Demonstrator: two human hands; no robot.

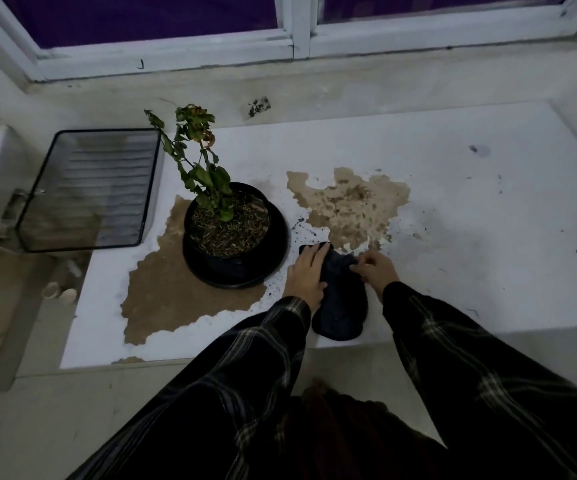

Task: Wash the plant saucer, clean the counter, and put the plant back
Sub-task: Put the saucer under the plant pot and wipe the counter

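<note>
At the far left, a clear rectangular container (89,188) with a dark rim is sitting beside the white bench (453,209), its ribbed base showing through. Two small pale cylinders (59,292) are lying below it, off the bench edge.

On the left part of the bench, a wide brown stain (172,299) is spreading out from under the plant saucer (273,258). The black saucer is standing on this stain, and the black pot (207,251) is sitting in it, upright. The plant (197,161) is leaning toward the left, its leaves partly yellowing and drooping.

To the right of the saucer, the left hand (306,275) is lying flat on a dark cloth (342,303), fingers straight and spread, its grip wide and pressing rather than closing. The cloth is lying on the bench near the front edge, just beside the saucer. The right hand (378,268) is pinching the cloth's upper right edge with curled fingers, its grip narrow and holding fabric. Both sleeves (470,375) are dark plaid.

Beyond the hands, a second brown stain (352,206) is covering the bench centre, with dark specks (302,225) scattered along its left side. Further right, a small dark mark (479,150) is showing. A window frame (300,26) is running along the back.
</note>
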